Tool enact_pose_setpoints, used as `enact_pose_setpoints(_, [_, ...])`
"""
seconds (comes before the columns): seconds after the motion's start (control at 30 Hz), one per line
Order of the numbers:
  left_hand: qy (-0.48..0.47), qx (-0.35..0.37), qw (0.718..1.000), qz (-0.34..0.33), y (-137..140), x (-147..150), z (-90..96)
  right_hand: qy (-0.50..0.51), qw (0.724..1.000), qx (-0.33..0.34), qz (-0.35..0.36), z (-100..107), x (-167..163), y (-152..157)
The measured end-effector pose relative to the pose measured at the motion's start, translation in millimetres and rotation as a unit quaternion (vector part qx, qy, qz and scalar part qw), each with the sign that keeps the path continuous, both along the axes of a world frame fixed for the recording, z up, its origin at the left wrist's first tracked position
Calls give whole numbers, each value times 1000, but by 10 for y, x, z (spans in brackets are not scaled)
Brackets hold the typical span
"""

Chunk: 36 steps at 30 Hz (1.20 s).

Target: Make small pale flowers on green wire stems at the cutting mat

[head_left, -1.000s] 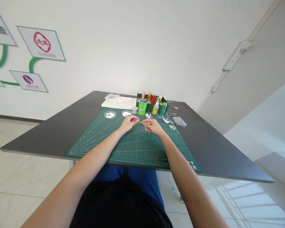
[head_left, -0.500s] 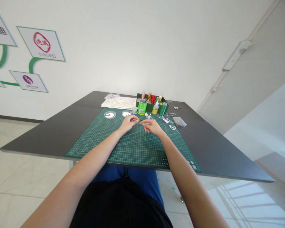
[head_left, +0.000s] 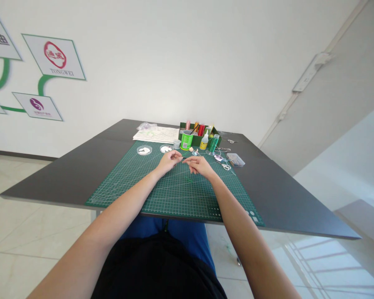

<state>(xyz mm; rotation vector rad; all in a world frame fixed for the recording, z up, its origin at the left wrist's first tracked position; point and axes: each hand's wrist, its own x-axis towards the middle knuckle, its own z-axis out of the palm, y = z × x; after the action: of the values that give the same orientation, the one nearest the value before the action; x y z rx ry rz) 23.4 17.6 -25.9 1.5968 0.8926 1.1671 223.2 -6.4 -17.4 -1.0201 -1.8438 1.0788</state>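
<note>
Above the green cutting mat, my left hand and my right hand meet fingertip to fingertip. Both are closed in a pinch. Between them is a small, thin dark piece, too small to name. A green thread shows just below my right hand, over the mat. Close behind the hands are a shallow round dish with small pieces in it, a small whitish jar and a bright green can.
A yellow glue bottle and a green thread spool stand before a dark green box of colored spools. To the right lie white-handled scissors and a clear plastic case. Another dish and a white pad are left.
</note>
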Motion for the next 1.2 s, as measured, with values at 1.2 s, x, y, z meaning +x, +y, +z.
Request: enact_pose_setpoints(1.2, [11,28,1000,-2,45,-15,-12,7,1000,0,2,-5,4,11])
